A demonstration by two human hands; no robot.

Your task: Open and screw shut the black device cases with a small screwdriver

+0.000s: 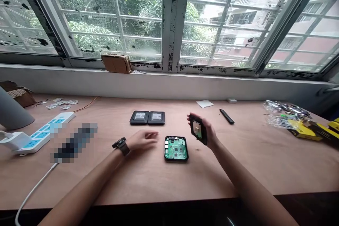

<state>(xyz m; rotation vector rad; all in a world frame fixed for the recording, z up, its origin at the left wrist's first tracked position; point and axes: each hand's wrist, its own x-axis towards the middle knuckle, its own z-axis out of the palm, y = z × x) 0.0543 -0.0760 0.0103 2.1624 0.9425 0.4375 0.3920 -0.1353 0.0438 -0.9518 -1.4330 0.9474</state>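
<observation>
An open black case with a green circuit board (177, 149) in it lies flat on the table between my hands. To its upper right, my right hand (210, 133) grips a black case cover (198, 129) by its edges, held tilted above the tabletop; its inner side shows a pale patch. My left hand (144, 140), with a watch (121, 145) on the wrist, hovers near the case's left side. Its fingers are loosely bent and slightly blurred, with nothing in them. Two black square boxes (139, 117) with white labels sit side by side behind the case.
A white power strip (46, 133) with a plugged-in adapter and a blurred-out object (75, 143) lie at left. Behind the right hand are a black remote-like bar (226, 116) and a paper sheet (204, 103). Yellow-black boxes (304, 130) and plastic bags (287, 109) are at far right.
</observation>
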